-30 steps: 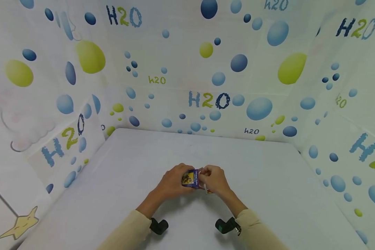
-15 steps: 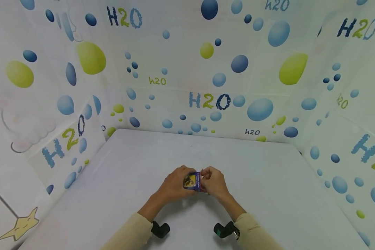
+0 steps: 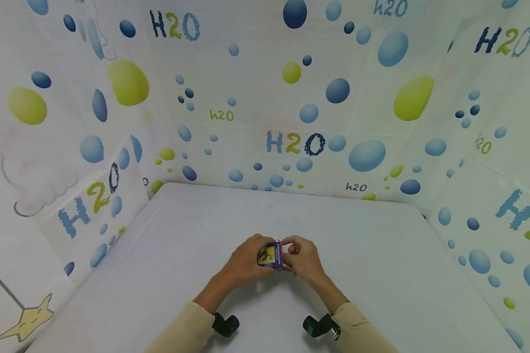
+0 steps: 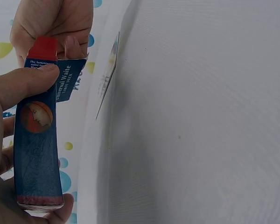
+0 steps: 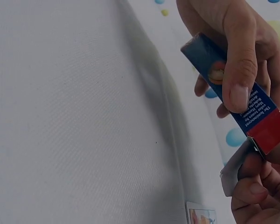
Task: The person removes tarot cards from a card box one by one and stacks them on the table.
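Observation:
My left hand [image 3: 244,261] grips a small blue tarot card box [image 3: 267,255], its thumb along the narrow side in the left wrist view. "Universal Waite Tarot Deck" reads on the raised end flap [image 4: 70,77]. At that end are the curled fingers of my right hand [image 3: 305,258]; in the right wrist view they touch the flap's pale inner side [image 5: 235,169] beside a red side tab [image 5: 268,132]. Whether cards lie inside the box is hidden. Below the right hand a loose card [image 5: 201,214] lies on the table, mostly covered in the head view.
Both hands are above a white table [image 3: 362,235]. White walls [image 3: 247,78] printed with blue and green bubbles stand at the back and both sides. A black wrist camera [image 3: 226,324] sits at the left cuff, and another black camera [image 3: 318,325] at the right.
My right hand has shifted slightly left, nearer the box's end, and its fingers have changed position at the flap. The loose card shows less than before. The left hand still holds the box.

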Available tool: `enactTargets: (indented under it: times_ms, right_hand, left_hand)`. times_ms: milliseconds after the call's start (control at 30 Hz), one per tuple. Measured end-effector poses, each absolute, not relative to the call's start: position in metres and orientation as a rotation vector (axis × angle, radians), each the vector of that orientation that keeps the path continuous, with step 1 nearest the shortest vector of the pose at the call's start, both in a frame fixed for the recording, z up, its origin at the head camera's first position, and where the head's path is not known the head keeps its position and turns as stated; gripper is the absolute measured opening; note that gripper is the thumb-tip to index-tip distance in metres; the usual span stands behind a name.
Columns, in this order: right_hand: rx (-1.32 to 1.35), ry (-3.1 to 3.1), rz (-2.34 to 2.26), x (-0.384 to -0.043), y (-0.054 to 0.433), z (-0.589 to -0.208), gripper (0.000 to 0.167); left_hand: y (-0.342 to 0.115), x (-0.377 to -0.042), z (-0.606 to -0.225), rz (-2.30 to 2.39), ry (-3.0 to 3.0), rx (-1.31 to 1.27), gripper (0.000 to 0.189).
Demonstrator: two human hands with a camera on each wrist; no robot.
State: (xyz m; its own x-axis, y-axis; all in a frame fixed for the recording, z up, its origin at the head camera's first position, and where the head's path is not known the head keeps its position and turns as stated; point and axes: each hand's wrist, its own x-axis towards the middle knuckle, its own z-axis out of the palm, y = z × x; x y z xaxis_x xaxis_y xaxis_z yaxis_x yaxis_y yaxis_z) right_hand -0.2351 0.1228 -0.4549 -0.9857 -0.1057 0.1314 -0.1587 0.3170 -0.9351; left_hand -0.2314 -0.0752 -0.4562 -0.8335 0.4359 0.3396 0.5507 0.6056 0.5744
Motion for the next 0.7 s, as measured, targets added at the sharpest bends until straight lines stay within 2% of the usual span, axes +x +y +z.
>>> enactTargets:
  times_ms: [700]
  right_hand:
    - [0.275, -2.477, 1.648, -0.239, 0.135, -0.458, 0.01]
  left_hand:
    - [-0.076, -0.235, -0.46, -1.109, -2.677, -0.798, 0.068]
